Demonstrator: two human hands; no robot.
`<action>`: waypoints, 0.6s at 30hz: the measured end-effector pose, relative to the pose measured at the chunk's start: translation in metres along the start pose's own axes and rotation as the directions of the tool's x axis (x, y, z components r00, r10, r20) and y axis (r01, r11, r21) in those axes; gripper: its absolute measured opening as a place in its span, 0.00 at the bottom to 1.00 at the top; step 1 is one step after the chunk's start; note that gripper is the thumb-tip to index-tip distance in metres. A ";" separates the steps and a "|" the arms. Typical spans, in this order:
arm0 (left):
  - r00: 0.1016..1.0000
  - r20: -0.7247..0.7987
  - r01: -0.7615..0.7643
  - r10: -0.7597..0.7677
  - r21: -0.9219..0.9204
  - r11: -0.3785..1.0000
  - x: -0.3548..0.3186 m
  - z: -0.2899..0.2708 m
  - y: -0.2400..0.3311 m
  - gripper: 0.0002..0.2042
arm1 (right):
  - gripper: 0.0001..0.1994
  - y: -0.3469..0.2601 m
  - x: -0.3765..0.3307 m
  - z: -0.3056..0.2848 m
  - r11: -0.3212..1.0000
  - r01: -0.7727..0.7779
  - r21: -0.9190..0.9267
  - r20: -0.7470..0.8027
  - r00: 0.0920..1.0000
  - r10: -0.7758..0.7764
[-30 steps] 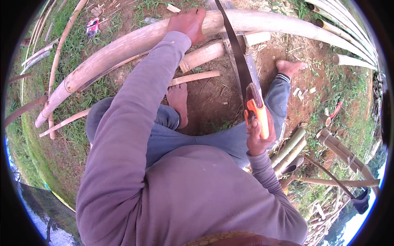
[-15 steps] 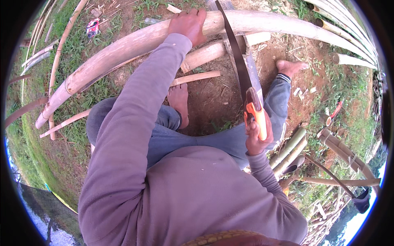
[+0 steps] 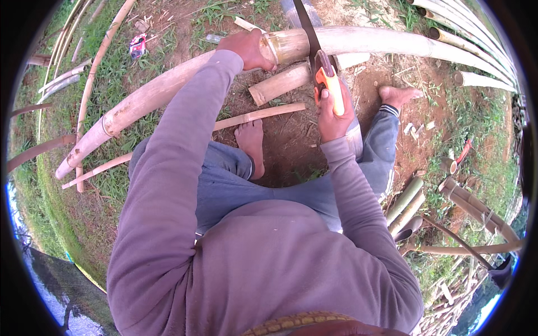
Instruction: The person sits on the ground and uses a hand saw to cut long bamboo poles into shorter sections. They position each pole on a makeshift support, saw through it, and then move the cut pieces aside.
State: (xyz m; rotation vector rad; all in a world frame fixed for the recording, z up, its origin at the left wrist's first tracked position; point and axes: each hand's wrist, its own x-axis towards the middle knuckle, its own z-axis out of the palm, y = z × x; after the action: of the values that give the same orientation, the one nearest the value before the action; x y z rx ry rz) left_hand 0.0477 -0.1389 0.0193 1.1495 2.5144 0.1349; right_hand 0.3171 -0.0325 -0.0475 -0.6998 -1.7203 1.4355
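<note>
A long, thick bamboo pole (image 3: 162,85) lies across in front of me, from the lower left to the upper right. My left hand (image 3: 246,49) is wrapped over it just left of a node. In my right hand (image 3: 335,115) is the orange handle of a handsaw (image 3: 311,35), its dark blade lying across the pole just right of that node. Whether the teeth have cut into the bamboo cannot be seen. Under the pole are a short bamboo piece (image 3: 280,84) and a grey support beam (image 3: 354,139), largely covered by my right hand and the saw.
A split bamboo strip (image 3: 263,113) lies by my left foot (image 3: 250,147). Several poles (image 3: 465,47) fan out at the upper right. Cut bamboo lengths (image 3: 404,203) lie near my right leg, with a red-handled tool (image 3: 464,151) beyond. A small red packet (image 3: 137,46) rests on the grass.
My right hand has pushed the saw forward and slightly left, so its handle is now close to the pole. My left hand stays on the pole, now lower and further left in view.
</note>
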 end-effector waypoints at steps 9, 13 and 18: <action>1.000 0.000 -0.017 0.017 0.017 1.000 -0.002 0.000 -0.008 0.52 | 0.22 -0.115 -0.046 -0.067 0.970 -0.198 -0.141 0.093 0.973 0.212; 1.000 0.005 -0.016 0.016 0.038 0.999 0.005 0.005 -0.013 0.52 | 0.23 -0.114 -0.097 -0.101 0.990 -0.123 -0.072 0.088 0.988 0.129; 0.999 -0.016 -0.043 0.043 -0.004 0.999 0.007 0.008 0.001 0.51 | 0.20 -0.059 0.040 -0.010 0.966 0.081 -0.244 0.106 0.993 -0.056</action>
State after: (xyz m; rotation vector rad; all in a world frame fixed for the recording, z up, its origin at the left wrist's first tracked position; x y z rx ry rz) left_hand 0.0466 -0.1336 0.0103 1.2058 2.5031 0.1622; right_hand 0.3072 -0.0073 0.0189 -0.7033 -2.0043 1.2375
